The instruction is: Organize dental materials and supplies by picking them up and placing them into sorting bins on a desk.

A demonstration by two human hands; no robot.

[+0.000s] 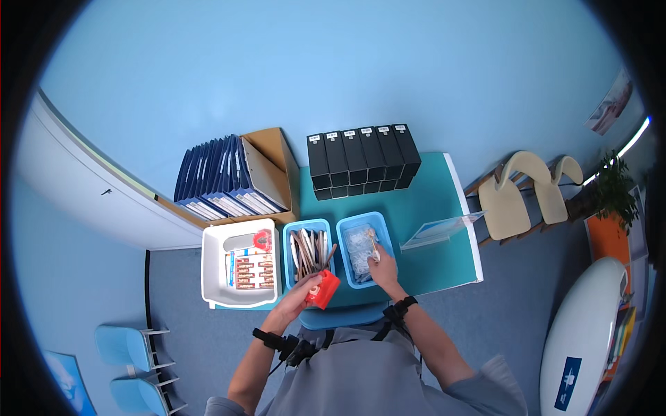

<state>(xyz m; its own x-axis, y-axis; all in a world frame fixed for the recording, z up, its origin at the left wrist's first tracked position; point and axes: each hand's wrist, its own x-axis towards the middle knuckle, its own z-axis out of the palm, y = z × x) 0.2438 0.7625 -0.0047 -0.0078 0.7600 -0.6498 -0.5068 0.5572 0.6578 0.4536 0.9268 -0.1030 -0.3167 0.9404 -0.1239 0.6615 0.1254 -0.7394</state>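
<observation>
My left hand (295, 300) grips a small red container (324, 289) with a pale mark on its side, at the front edge of the left blue basket (308, 224). Long brown and white stick-like items (310, 249) stand packed in that basket. My right hand (385, 269) reaches over the right blue basket (386, 232), pinching a small item with a thin golden-brown shaft (372, 241) and a whitish end near the fingers. Clear plastic packets (359, 248) fill much of this basket below the hand.
A white plastic bin (240, 298) at left holds a red dental model (263, 240) and a sheet with tooth pictures (254, 270). Behind are a cardboard box (289, 183) of blue folders (218, 171) and stacked black boxes (361, 161). An acrylic sign holder (439, 230) stands right on the green tabletop (434, 275).
</observation>
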